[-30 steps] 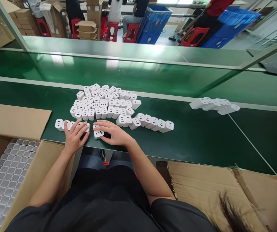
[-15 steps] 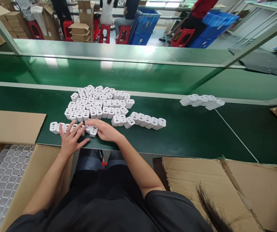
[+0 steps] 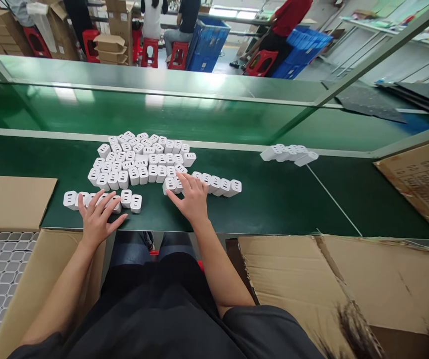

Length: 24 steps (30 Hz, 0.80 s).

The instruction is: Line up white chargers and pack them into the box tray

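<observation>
Many white blocks with dark slots [image 3: 133, 174] stand packed together on the green table [image 3: 266, 209]. My left hand [image 3: 98, 219] lies with spread fingers over a short front row of white blocks [image 3: 71, 200], at the row's right part; two more blocks [image 3: 135, 203] stand just right of it. My right hand [image 3: 194, 199] rests, fingers apart, on white blocks [image 3: 169, 185] at the group's lower right. From there a slanting row [image 3: 235, 187] runs to the right. Neither hand has lifted a block.
Another small cluster of white blocks [image 3: 289, 153] lies at the back right. An open box with a grid of white pieces [image 3: 1, 279] is at the lower left, and cardboard [image 3: 285, 269] at the lower right. People sit beyond the bench near blue crates [image 3: 209, 42].
My right hand has moved right, from the front row to the blocks at the group's lower right. My left hand stays over the front row. The view has shifted to the right.
</observation>
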Tool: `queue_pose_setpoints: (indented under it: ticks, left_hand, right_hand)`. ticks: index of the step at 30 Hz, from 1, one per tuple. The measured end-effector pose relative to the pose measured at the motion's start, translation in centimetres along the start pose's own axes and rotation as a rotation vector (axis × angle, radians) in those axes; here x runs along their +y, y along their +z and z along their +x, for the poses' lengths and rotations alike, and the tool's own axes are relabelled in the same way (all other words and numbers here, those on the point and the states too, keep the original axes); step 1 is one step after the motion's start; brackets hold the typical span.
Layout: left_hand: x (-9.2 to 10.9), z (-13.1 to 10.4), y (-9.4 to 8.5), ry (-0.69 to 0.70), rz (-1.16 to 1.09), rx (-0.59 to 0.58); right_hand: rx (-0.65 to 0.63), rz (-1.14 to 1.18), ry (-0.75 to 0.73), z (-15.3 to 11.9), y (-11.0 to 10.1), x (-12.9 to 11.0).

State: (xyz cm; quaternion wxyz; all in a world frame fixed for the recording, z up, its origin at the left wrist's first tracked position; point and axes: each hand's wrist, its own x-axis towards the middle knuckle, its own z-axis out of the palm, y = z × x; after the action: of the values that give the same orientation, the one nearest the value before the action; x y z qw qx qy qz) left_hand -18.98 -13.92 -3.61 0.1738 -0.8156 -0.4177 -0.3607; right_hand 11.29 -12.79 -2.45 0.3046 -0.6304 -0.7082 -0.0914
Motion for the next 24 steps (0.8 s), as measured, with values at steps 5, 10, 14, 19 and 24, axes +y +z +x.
queue_pose_setpoints:
  ticks: [5,10,14,19,24]
  left_hand:
    - [1.3,0.2,-0.2,0.006,-0.026,-0.026]
    - [3.6,1.6,-0.3,0.009,-0.099,-0.062]
    - [5.5,4.6,0.1,-0.007,-0.128,-0.130]
    - [7.7,8.9,2.0,0.064,-0.094,-0.362]
    - [8.5,10.7,4.1,0.029,-0.044,-0.510]
  right_hand:
    - [0.003,0.065,-0.026,-0.8,0.1,-0.7]
    - [-0.073,0.181,-0.038,-1.7,-0.2,-1.5]
    - [-0.051,0.201,-0.068,-2.3,-0.4,-2.1]
    - [-0.023,0.211,-0.090,-3.6,-0.9,-2.7]
    - [0.034,0.211,-0.057,-4.9,-1.6,-2.2]
